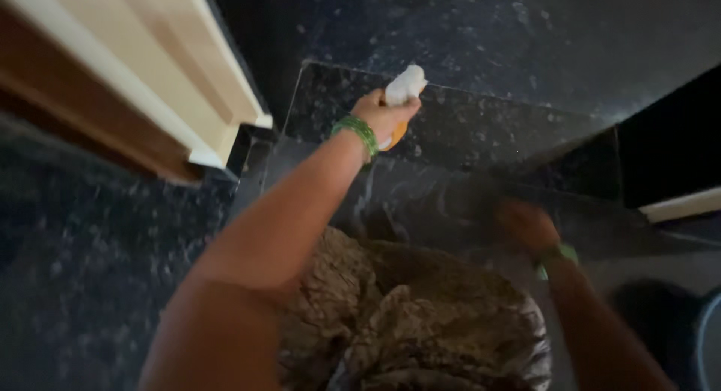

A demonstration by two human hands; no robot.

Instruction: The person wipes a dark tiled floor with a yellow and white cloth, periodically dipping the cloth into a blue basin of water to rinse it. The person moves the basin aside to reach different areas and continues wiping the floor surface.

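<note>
outdoors or in, it is hard to tell — seen from above, a person's left hand (383, 114), a green bangle (357, 132) at the wrist, is closed around a spray bottle (399, 98) with a white head and orange body, held over a dark speckled stone step (481, 128). right hand (528, 224) hangs lower, blurred and in shadow, resting on or just above the next step down; whether its fingers are spread or curled cannot be told. judged from this, mist landing on polished stone could leave the treads slick, and a foot placed there might slide. dim light adds to that risk. a cream-painted door frame (188, 68) stands at upper left — patterned clothing (420, 316) fills the foreground, dark flecked flooring (90, 271) all around.
</note>
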